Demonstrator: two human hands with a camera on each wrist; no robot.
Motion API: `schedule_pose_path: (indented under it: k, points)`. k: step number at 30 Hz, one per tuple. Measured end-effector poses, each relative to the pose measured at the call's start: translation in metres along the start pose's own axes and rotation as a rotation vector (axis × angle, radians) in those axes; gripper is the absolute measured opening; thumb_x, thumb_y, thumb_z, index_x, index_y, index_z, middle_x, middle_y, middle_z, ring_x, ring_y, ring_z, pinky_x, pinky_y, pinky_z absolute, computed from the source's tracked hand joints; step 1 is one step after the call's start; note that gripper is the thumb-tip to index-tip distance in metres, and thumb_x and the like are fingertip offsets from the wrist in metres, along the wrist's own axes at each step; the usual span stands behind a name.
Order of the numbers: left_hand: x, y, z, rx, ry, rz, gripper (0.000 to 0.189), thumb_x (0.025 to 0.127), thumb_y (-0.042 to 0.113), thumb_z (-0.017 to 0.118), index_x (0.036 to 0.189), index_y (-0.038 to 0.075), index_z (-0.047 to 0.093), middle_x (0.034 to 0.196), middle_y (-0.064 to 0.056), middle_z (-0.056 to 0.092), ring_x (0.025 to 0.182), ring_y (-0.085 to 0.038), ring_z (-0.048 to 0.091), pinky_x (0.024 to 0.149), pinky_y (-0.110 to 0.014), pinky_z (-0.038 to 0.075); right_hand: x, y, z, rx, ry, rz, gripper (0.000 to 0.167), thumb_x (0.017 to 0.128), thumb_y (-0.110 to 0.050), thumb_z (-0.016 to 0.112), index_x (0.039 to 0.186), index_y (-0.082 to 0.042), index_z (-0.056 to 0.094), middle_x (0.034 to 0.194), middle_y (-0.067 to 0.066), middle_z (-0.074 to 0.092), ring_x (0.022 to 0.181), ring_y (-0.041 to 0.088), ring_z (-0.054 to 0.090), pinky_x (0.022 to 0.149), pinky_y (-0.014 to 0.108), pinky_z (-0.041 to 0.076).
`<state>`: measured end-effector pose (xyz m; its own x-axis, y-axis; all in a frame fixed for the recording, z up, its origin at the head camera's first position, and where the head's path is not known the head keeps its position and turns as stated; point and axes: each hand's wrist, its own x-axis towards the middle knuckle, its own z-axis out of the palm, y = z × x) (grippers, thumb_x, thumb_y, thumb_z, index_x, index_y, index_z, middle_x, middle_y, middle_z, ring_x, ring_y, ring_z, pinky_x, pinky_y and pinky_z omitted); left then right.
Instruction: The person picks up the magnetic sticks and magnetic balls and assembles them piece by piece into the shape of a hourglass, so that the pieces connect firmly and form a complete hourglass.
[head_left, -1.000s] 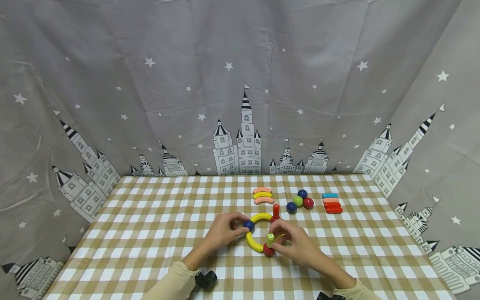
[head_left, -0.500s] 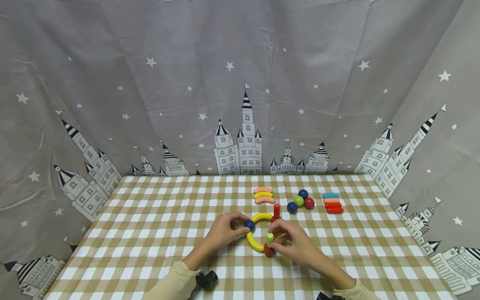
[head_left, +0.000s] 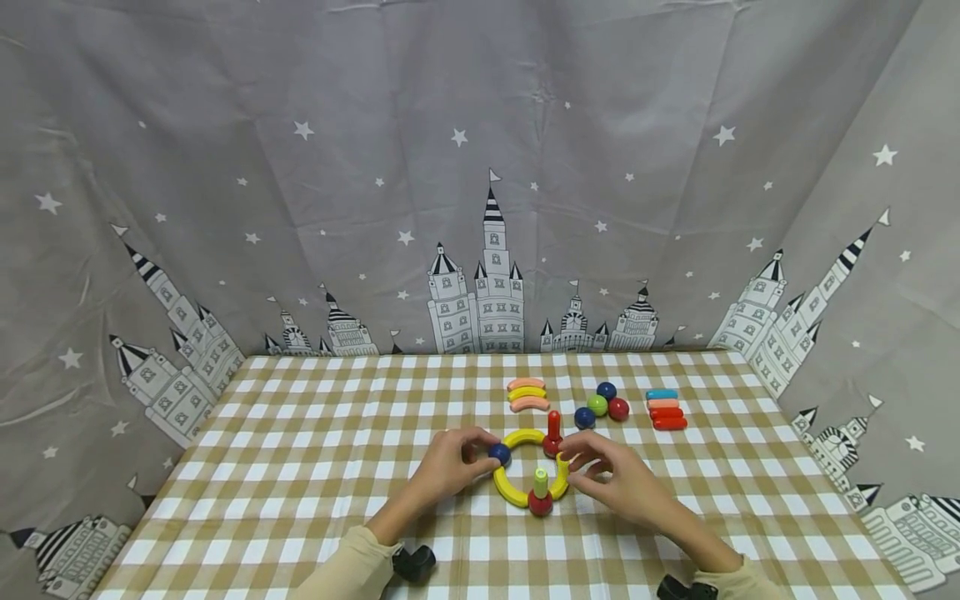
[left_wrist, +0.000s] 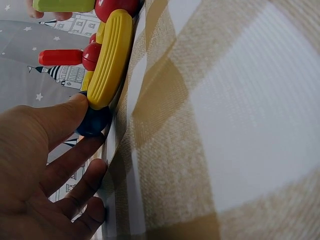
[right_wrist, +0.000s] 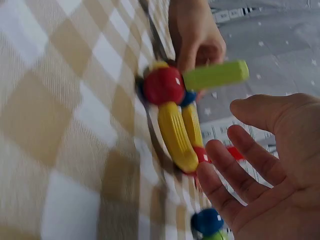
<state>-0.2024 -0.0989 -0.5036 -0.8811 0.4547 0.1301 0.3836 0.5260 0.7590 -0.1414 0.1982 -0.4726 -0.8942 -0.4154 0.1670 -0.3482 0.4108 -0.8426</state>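
A ring of toy rods and balls lies on the checked cloth. My left hand [head_left: 450, 467] pinches its blue ball [head_left: 499, 454] between thumb and finger. Yellow curved rods [head_left: 510, 489] run from that ball to two red balls. On the near red ball [head_left: 540, 504] a green rod [head_left: 541, 481] stands upright; a red rod [head_left: 554, 423] rises from the far red ball [head_left: 551, 447]. Beside the right-hand yellow curved rod [right_wrist: 176, 136] is my right hand [head_left: 615, 477], its fingers spread and holding nothing. Whether a fingertip touches that rod, I cannot tell.
Behind the ring lie three short curved pieces [head_left: 528, 394]. Several loose balls [head_left: 597, 406] sit to their right, then a row of short straight rods [head_left: 664, 408]. A grey castle-print curtain [head_left: 360, 208] hangs behind the table.
My right hand has let go of the green rod and moved right, leaving it upright on the near red ball. The left hand keeps its hold on the blue ball.
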Motion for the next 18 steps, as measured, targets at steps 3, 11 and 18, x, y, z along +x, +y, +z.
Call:
schedule_pose_path:
  k: [3, 11, 18]
  points:
    - [0.0, 0.0, 0.0, -0.006, -0.003, -0.002, 0.023, 0.089, 0.02, 0.082, 0.112, 0.015, 0.077, 0.092, 0.008, 0.071, 0.069, -0.009, 0.053, 0.06, -0.023, 0.045, -0.002, 0.004, -0.01, -0.036, 0.038, 0.044, 0.034, 0.093, -0.004, 0.075, 0.125, -0.006, 0.063, 0.116, 0.012, 0.07, 0.097, 0.02, 0.07, 0.083, 0.03, 0.057]
    - [0.001, -0.001, 0.0, -0.007, -0.008, -0.005, 0.023, 0.089, 0.021, 0.082, 0.111, 0.016, 0.077, 0.094, 0.008, 0.072, 0.069, -0.008, 0.053, 0.06, -0.023, 0.045, -0.006, 0.015, -0.036, -0.104, 0.149, 0.104, 0.038, 0.09, -0.002, 0.078, 0.125, -0.007, 0.064, 0.117, 0.009, 0.069, 0.094, 0.019, 0.07, 0.081, 0.029, 0.058]
    - [0.001, 0.0, 0.0, 0.001, -0.011, -0.017, 0.023, 0.089, 0.021, 0.082, 0.112, 0.016, 0.077, 0.094, 0.008, 0.072, 0.068, -0.009, 0.054, 0.059, -0.023, 0.044, -0.003, 0.026, -0.06, -0.114, 0.203, 0.085, 0.044, 0.089, 0.003, 0.077, 0.13, -0.002, 0.062, 0.12, 0.022, 0.067, 0.09, 0.022, 0.071, 0.077, 0.03, 0.058]
